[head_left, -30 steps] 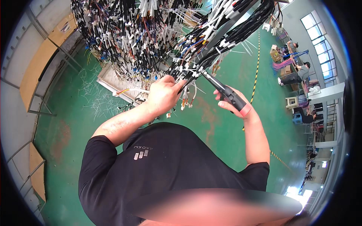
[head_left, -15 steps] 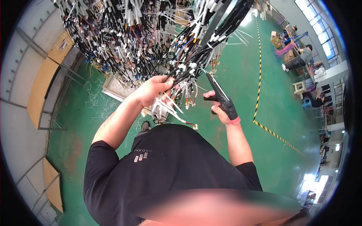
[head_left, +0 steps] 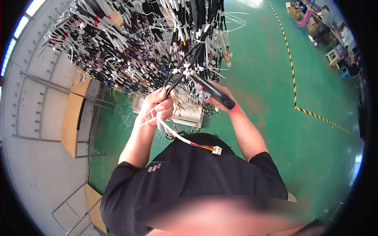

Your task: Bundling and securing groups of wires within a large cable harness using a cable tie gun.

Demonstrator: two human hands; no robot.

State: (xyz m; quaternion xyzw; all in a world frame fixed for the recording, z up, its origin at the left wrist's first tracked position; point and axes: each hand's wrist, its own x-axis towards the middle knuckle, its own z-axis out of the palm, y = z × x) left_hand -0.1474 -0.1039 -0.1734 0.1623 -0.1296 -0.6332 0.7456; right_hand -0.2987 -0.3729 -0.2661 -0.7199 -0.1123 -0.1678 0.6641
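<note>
Closed around a bundle of black wires (head_left: 171, 87) is my left hand (head_left: 158, 105). From under it hangs a white-sleeved wire end (head_left: 175, 135) with red, yellow and black leads and a white plug connector (head_left: 217, 150). Thin white cable ties poke out beside that hand. My right hand (head_left: 223, 94) grips a black cable tie gun (head_left: 212, 93). The gun's nose is at the bundle, close to white tie heads (head_left: 187, 72); whether it has caught a tie I cannot make out. Above, the bundle joins a thick hanging mass of wire harnesses (head_left: 130, 51).
A white tray-like base (head_left: 185, 117) stands under the harnesses. To the left are a wooden-topped table (head_left: 72, 128) and a pale wall. Black-and-yellow tape (head_left: 293, 78) marks the green floor on the right. Farther off are a person (head_left: 325, 23) and a stool (head_left: 333, 58).
The cable tie gun has moved left and up, its nose now at the wire bundle. My view has shifted, and the white-sleeved wire end hangs lower across my shirt.
</note>
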